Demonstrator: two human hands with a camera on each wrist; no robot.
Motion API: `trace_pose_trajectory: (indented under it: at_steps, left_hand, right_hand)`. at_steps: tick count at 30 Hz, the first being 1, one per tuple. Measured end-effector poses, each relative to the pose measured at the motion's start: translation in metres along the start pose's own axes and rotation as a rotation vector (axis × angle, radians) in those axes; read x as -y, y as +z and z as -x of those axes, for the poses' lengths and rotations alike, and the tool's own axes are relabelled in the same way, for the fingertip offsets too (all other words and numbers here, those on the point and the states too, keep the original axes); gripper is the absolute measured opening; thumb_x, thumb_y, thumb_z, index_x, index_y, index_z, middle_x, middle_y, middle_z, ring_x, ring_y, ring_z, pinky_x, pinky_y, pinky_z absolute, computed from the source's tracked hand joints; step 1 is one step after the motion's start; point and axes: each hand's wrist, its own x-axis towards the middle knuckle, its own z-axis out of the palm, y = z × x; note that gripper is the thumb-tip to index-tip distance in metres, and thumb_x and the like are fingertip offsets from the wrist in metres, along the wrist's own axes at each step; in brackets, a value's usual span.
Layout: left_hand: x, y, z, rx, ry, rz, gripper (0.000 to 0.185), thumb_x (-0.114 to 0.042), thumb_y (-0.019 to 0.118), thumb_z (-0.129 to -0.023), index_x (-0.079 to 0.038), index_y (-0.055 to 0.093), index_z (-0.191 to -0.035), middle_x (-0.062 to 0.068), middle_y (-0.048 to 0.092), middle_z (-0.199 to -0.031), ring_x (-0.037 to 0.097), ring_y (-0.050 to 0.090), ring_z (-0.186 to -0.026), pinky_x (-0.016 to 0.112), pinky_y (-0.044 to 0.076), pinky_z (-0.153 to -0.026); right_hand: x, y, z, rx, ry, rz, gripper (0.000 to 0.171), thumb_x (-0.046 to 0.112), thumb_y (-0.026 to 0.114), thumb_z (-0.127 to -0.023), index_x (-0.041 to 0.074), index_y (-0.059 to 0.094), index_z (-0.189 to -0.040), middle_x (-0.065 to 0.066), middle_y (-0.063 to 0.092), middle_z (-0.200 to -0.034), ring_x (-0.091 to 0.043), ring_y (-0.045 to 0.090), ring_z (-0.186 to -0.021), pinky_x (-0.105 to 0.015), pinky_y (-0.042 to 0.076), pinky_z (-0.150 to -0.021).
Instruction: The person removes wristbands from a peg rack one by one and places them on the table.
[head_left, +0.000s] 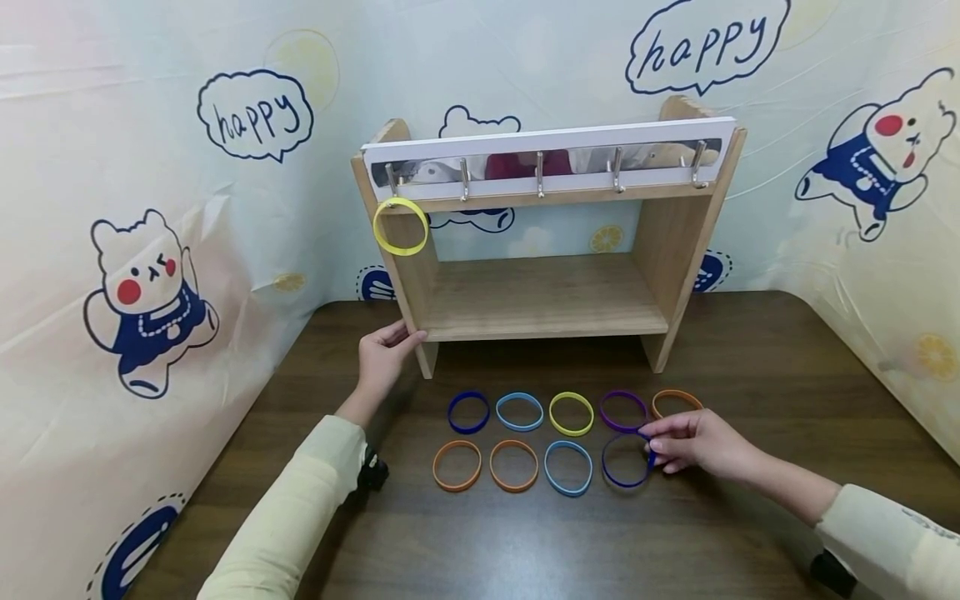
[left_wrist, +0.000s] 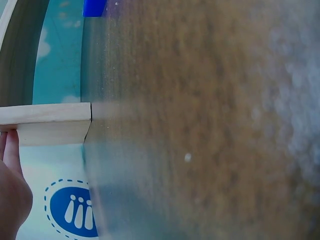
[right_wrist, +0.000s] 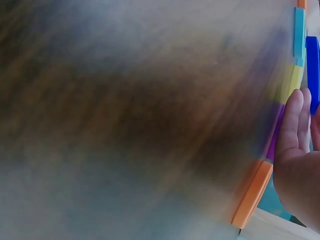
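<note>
At the right end of the front row, my right hand (head_left: 701, 443) pinches a dark blue silicone wristband (head_left: 627, 484) between thumb and fingers; the right wrist view shows this band (right_wrist: 313, 75) raised off the table. My left hand (head_left: 384, 360) holds the lower front edge of a wooden rack's left side panel (head_left: 408, 292), thumb at the front. In the left wrist view, fingertips (left_wrist: 12, 137) press the panel's outer face. A yellow wristband (head_left: 401, 250) hangs from the leftmost of the rack's metal hooks (head_left: 540, 175).
Behind the right hand, a back row holds dark blue (head_left: 468, 430), light blue (head_left: 520, 427), yellow (head_left: 572, 432), purple (head_left: 624, 393) and orange wristbands (head_left: 677, 392). Two orange bands (head_left: 457, 488) and a light blue one (head_left: 568, 492) lie in front. A printed cloth (head_left: 225, 183) surrounds the brown table (head_left: 450, 550).
</note>
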Motion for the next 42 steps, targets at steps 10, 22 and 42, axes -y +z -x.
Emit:
trace_pose_trajectory:
  at_steps: [10,22,42]
  left_hand:
    - [0.019,0.0,-0.006,-0.023,0.026,-0.009,0.042,-0.023,0.082,-0.08,0.0,0.071,-0.113,0.016,0.07,-0.107,0.014,0.068,-0.095,0.023,0.055,-0.077]
    - [0.017,0.0,-0.004,-0.015,0.015,-0.003,0.04,-0.023,0.082,-0.08,-0.003,0.072,-0.114,0.016,0.07,-0.108,0.013,0.068,-0.095,0.022,0.054,-0.078]
    - [-0.016,0.0,0.008,0.012,0.015,-0.016,0.035,-0.011,0.078,-0.084,0.005,0.069,-0.114,0.021,0.068,-0.108,0.011,0.067,-0.092,0.022,0.054,-0.077]
  right_hand:
    - [-0.004,0.003,0.0,0.018,0.024,0.013,0.035,0.002,0.061,-0.095,-0.021,0.053,-0.12,-0.024,0.068,-0.101,-0.021,0.069,-0.081,-0.037,0.058,-0.069]
    - [-0.003,0.004,0.0,0.023,0.026,0.048,0.035,0.004,0.064,-0.094,-0.02,0.055,-0.118,-0.021,0.068,-0.099,-0.019,0.068,-0.08,-0.035,0.058,-0.068]
    - [-0.003,0.006,-0.001,-0.017,0.025,0.154,0.033,0.009,0.067,-0.092,-0.013,0.062,-0.116,-0.02,0.068,-0.101,-0.022,0.068,-0.08,-0.036,0.058,-0.064]
